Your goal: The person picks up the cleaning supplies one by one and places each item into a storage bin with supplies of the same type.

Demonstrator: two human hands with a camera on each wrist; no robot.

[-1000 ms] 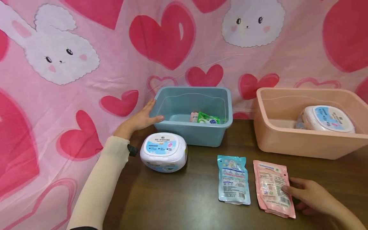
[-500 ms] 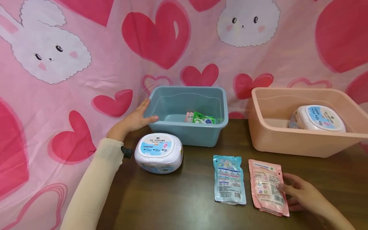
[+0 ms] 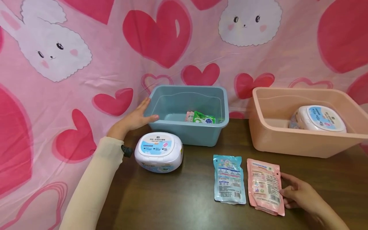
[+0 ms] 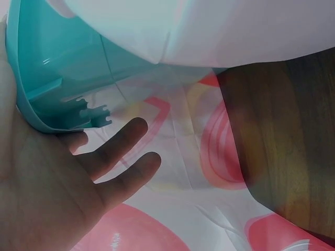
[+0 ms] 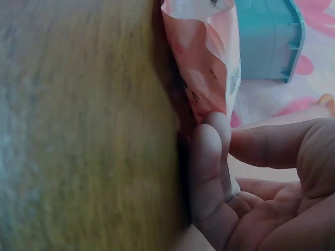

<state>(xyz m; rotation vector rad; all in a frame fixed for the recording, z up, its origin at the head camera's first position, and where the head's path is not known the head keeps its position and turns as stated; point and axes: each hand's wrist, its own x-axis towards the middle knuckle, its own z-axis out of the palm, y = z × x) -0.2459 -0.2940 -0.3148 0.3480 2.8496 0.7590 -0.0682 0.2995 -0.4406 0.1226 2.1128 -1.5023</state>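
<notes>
In the head view my left hand (image 3: pixel 130 123) rests on the left end of a blue-grey plastic bin (image 3: pixel 189 135), fingers extended along the side and thumb at the front rim. The left wrist view has these fingers straight and spread outside the bin wall (image 4: pixel 73 47). A white lidded tub (image 3: pixel 158 153) stands just in front of that bin. At the right, my right hand (image 3: pixel 303 195) pinches the right edge of a flat pink pouch (image 3: pixel 264 182) between thumb and fingers. The right wrist view shows the pouch's edge (image 5: pixel 201 57) slightly off the wood. Left of it lies a blue pouch (image 3: pixel 229 180).
A peach bin (image 3: pixel 304 142) holding another white tub (image 3: pixel 322 118) stands at the back right. Inside the blue-grey bin lie a green packet (image 3: pixel 203 117) and a pink packet (image 3: pixel 189 116). A pink heart-and-rabbit cloth (image 3: pixel 115 64) hangs behind the wooden table (image 3: pixel 178 198).
My right hand has shifted slightly left, and the pink pouch has moved a little towards the blue pouch. The left hand stays on the bin. The head view has panned slightly right.
</notes>
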